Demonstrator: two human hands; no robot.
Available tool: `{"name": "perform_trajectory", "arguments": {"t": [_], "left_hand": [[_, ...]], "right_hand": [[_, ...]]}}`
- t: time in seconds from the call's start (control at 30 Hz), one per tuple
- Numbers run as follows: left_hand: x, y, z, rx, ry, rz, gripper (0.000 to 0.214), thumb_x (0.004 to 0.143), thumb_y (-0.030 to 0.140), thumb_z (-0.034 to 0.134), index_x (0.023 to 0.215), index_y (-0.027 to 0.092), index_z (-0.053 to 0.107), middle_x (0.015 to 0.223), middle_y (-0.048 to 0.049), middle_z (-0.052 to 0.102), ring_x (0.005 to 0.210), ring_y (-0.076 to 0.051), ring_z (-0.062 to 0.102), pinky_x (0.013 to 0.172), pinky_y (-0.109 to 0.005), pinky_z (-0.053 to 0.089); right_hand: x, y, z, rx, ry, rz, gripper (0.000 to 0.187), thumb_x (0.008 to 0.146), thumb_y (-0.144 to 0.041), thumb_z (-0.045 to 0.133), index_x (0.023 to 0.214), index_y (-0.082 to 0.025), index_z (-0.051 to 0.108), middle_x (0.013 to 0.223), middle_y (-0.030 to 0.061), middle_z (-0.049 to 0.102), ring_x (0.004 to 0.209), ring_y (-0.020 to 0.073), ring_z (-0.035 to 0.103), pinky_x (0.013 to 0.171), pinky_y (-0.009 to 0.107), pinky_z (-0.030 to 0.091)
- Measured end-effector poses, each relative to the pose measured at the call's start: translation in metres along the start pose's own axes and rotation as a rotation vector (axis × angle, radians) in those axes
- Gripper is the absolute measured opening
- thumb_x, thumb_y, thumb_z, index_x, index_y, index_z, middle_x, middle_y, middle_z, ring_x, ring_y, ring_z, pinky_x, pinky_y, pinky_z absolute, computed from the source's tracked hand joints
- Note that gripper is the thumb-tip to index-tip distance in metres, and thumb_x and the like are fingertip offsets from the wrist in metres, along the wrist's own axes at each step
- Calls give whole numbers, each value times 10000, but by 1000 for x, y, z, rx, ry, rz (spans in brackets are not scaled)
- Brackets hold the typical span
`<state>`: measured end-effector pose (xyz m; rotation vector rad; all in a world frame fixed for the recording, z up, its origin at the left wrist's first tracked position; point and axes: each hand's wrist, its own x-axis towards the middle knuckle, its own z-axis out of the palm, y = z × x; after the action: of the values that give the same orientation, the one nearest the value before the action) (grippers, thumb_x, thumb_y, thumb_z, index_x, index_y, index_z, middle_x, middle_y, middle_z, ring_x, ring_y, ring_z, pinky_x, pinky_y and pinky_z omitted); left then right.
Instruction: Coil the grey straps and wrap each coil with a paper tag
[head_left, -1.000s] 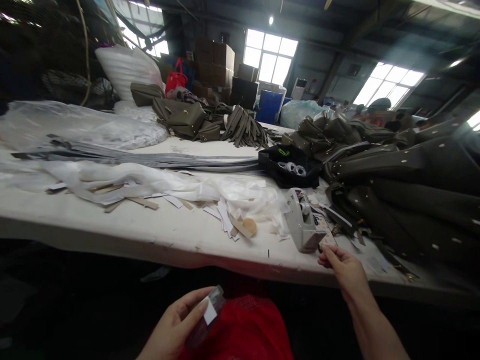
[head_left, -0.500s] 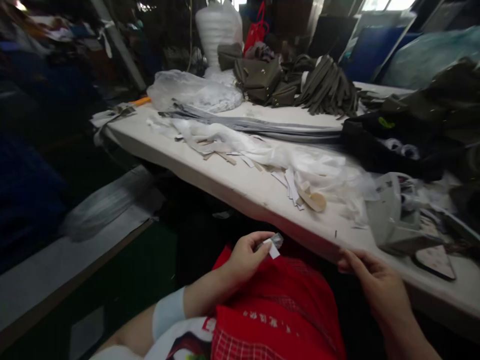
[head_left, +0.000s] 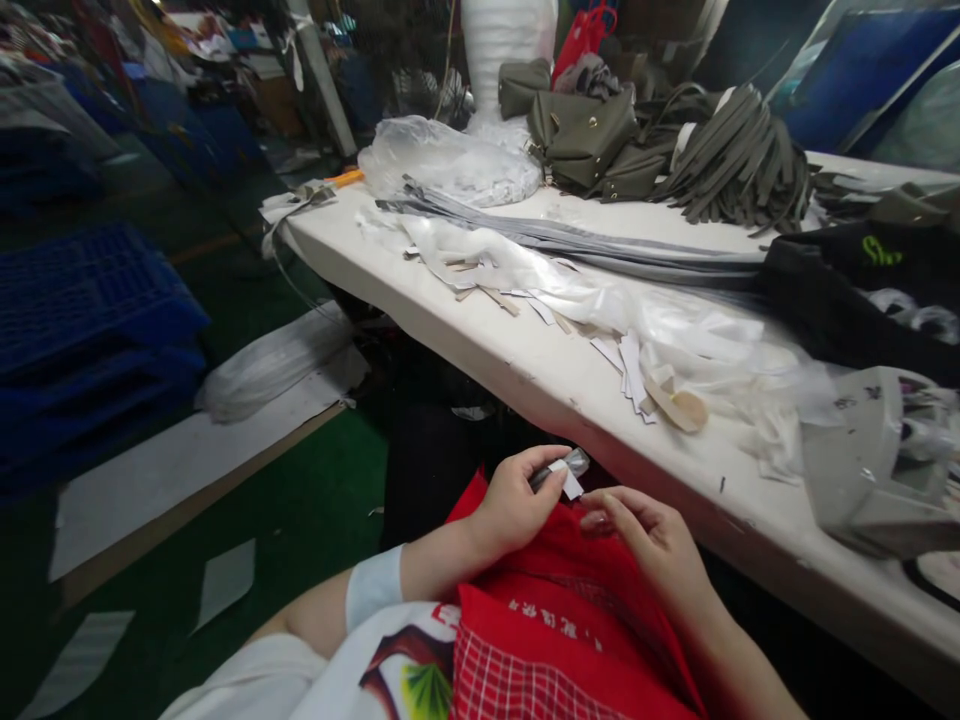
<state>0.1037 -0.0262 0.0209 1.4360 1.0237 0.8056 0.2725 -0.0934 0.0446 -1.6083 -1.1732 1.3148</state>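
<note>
My left hand is closed in front of the red apron. Between its thumb and fingers are a small white slip and a dark grey piece with a crinkled, shiny clear end. My right hand sits just to the right, fingertips pinched close to the lower corner of the slip. Whatever those fingertips may hold is too small to make out. Both hands are above the lap, beside the table's front edge.
On the white table lie white sheeting, paper strips, long grey straps, olive pouches and a strap bundle. A tape dispenser stands right. Blue pallets are at left.
My right hand has come left from the table edge to beside my left hand. My left hand still holds the slip and grey piece. The view has shifted left.
</note>
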Motion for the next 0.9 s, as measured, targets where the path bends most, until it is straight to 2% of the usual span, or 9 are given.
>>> {"name": "perform_trajectory", "arguments": {"t": [0.2,0.33,0.43,0.53,0.6,0.67,0.73,0.9], "left_hand": [[-1,2,0,51,23,34,303,861,205,555,1139,143,659,1115,-79,698,995,-187,659,932,-306,518],[-2,3,-1,56,28,25,302,858,226,566,1132,147,666,1132,-88,691,1026,-201,650,959,-321,505],[-2,0,-1,-38,8,-18,299,902,276,510,1113,136,669,1099,-95,700,992,-198,657,919,-318,519],[0,-4,0,-113,18,-90,314,862,310,590,1100,121,668,1055,-99,709,944,-203,664,864,-309,534],[2,-3,0,-120,65,-106,335,842,313,626,1117,125,667,1042,-99,707,924,-202,664,844,-305,535],[3,0,-1,-91,116,-50,309,879,320,580,1100,132,685,1016,-100,694,911,-192,655,837,-300,529],[1,6,-3,-18,148,57,286,900,317,548,1054,139,710,1004,-102,661,922,-183,634,842,-289,520],[-8,16,-3,119,146,247,286,934,282,487,1089,165,697,1041,-99,593,965,-170,596,873,-281,516]], "right_hand": [[9,1,7,-93,52,52,387,800,-529,621,713,-153,649,605,53,663,567,170,589,579,272,449],[13,4,13,-109,73,81,418,780,-557,628,642,-162,606,539,34,616,495,140,529,503,251,395],[17,8,17,-76,64,88,427,777,-561,636,624,-167,582,519,23,595,472,125,502,478,241,376],[21,13,19,-12,32,79,419,783,-555,638,642,-165,580,533,19,602,488,125,517,504,238,405],[24,16,19,83,-28,81,393,773,-547,653,735,-157,623,615,29,645,559,141,572,577,249,459],[28,18,20,167,-76,77,383,765,-530,672,832,-153,653,706,41,677,643,157,612,664,268,492],[31,18,23,207,-86,66,382,755,-519,688,840,-148,664,742,50,687,681,165,619,704,280,498],[34,10,37,281,5,16,411,718,-545,710,740,-137,675,674,48,668,631,168,581,647,291,491]]}}
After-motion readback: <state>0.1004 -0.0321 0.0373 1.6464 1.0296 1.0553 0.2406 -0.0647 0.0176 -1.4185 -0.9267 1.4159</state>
